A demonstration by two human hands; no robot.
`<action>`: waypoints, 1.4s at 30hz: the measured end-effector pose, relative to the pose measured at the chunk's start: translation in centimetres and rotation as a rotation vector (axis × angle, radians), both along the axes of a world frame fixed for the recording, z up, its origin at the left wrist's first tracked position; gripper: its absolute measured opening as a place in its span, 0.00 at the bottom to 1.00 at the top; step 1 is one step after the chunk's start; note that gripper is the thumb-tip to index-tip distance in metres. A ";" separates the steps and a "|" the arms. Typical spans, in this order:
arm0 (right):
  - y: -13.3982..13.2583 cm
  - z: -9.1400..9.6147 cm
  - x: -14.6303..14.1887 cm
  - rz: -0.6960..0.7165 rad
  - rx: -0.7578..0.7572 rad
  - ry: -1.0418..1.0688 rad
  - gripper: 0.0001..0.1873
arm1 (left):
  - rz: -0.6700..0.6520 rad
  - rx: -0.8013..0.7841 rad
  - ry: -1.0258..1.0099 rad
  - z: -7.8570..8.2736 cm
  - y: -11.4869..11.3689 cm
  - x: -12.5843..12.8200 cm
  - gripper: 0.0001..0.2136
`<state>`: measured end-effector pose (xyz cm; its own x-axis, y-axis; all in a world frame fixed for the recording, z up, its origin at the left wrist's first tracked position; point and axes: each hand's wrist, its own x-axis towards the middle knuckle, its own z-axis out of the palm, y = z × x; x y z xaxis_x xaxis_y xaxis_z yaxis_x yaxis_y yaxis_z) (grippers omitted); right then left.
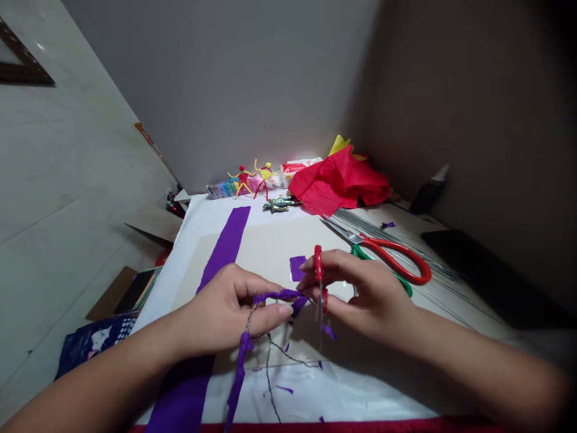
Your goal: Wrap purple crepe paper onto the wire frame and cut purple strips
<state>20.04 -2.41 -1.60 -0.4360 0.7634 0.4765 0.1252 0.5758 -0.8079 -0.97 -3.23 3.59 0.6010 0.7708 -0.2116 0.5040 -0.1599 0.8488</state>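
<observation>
My left hand pinches a wire wrapped in purple crepe paper between thumb and fingers, and bare wire trails below it. My right hand grips a small red-handled cutting tool by its handle, with its metal tip pointing down, right beside the purple-wrapped end. A purple paper strip lies on the beige board beyond my left hand, and more strip hangs near my wrist. Several purple scraps lie below my hands.
Red-handled scissors lie over green-handled scissors near a bundle of thin wires. Red crepe paper and wire figures stand at the back. A black bottle stands right; a cardboard box sits left.
</observation>
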 end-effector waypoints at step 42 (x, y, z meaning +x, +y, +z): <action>0.8 1.6 0.7 0.127 -0.470 -0.084 0.07 | -0.051 -0.100 -0.043 0.4 1.0 -1.6 0.13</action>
<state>20.76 -1.59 -0.01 -0.5618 0.8256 0.0529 0.1535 0.1669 -0.9740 -2.58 -2.26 3.94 0.6488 0.7155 -0.2590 0.4599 -0.0975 0.8826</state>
